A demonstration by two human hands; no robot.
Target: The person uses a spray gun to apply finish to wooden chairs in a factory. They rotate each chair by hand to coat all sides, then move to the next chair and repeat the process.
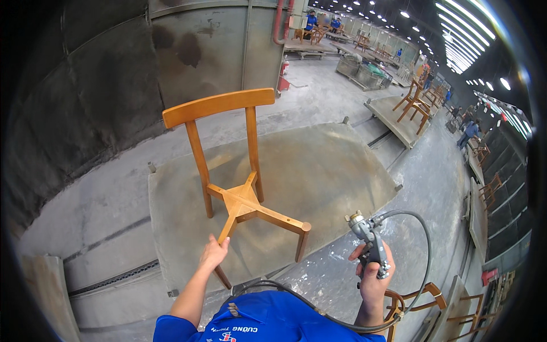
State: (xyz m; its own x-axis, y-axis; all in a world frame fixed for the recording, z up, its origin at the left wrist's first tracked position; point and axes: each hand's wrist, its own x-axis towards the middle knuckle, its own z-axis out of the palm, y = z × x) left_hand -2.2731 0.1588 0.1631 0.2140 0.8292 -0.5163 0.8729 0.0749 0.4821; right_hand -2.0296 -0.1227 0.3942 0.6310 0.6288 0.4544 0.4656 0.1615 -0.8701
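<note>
A wooden chair frame (241, 200) in orange-brown finish stands upright on a grey pallet board (325, 165). It has a curved top rail, two back posts and a cross-shaped seat support without a seat. My left hand (213, 253) is closed around the near left arm of that support, close to its leg. Off to the right of the chair, my right hand (376, 273) grips a metal spray gun (369, 239) by its handle, the nozzle pointing up and left. A grey hose (428, 251) loops from the gun down past my forearm and across my front.
A stained metal wall (199, 57) rises behind the chair. Floor conveyor chains (114, 278) run beside the board. More pallets with chairs (413, 108) line the right, and another chair (421, 296) is near my right elbow. Several people work far off, one in blue (470, 132).
</note>
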